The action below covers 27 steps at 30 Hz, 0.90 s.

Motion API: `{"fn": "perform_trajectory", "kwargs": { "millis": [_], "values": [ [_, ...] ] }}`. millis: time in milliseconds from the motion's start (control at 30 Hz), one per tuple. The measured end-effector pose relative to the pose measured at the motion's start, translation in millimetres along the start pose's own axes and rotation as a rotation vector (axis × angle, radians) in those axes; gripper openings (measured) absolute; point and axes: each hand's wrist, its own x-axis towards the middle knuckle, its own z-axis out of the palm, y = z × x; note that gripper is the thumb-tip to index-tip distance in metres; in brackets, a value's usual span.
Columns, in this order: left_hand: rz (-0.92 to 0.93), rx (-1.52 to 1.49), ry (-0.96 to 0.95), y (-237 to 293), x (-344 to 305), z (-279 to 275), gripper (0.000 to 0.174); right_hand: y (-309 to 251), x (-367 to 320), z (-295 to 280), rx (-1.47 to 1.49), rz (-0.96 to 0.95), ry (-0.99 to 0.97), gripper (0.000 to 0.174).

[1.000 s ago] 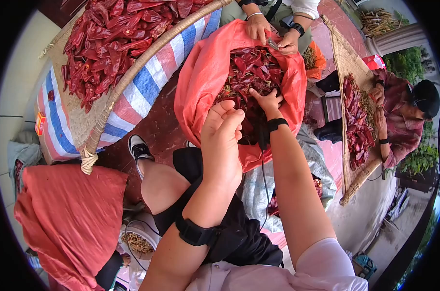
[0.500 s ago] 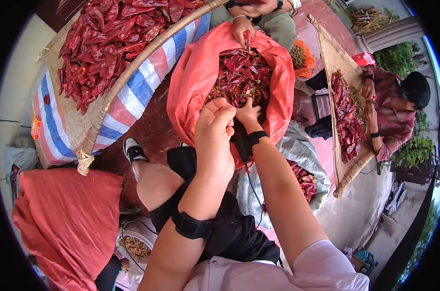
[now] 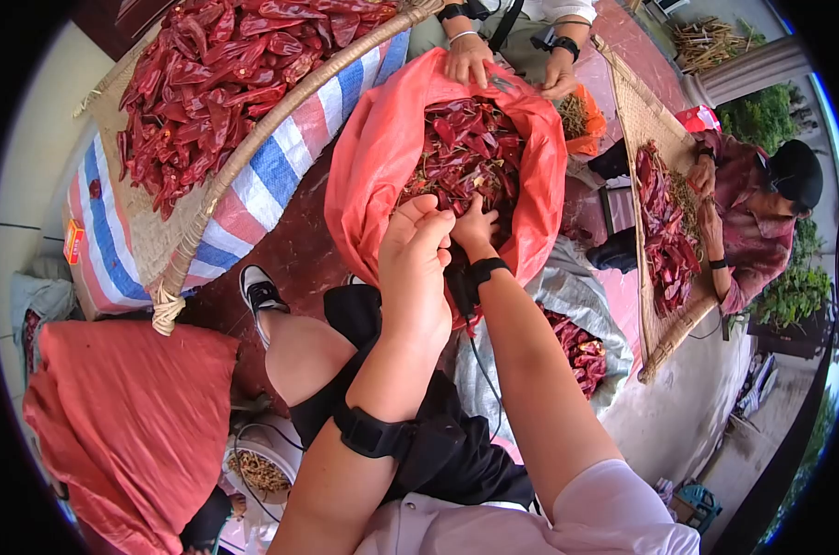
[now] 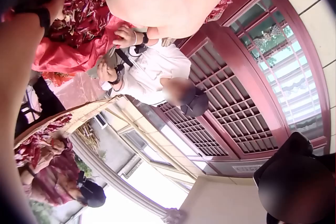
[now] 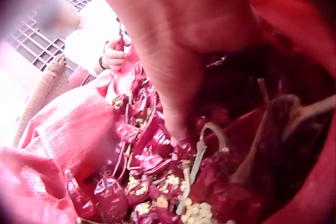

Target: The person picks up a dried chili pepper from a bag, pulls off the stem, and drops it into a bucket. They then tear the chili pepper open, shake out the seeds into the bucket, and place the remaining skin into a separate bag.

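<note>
Head view, left to right. Left grip [image 3: 417, 248], frame centre: fingers curled at the near rim of the red sack [image 3: 368, 157]; cannot tell if anything is held. Right grip [image 3: 475, 225] just beside it, fingertips dug into the dried red chillies [image 3: 470, 139] inside; closure unclear. Judgement: chillies light, brittle, papery; pinch one at its stem.
</note>
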Motion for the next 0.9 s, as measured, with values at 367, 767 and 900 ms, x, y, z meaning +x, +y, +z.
{"fn": "perform_trajectory", "kwargs": {
  "millis": [367, 767, 900],
  "values": [
    [0.000, 0.000, -0.005, -2.1, 1.6, -3.6, 0.018, -9.5, -11.4, 13.7, -0.076, 0.070, 0.062, 0.105],
    [0.018, -0.006, 0.019, -2.9, 7.1, -4.0, 0.018, -7.8, -24.2, 22.4, -0.093, -0.169, 0.213, 0.067],
    [0.027, 0.014, 0.007, -2.7, 6.7, -2.2, 0.017, -3.6, -23.7, 19.8, -0.080, -0.294, 0.276, 0.059]
  ]
}}
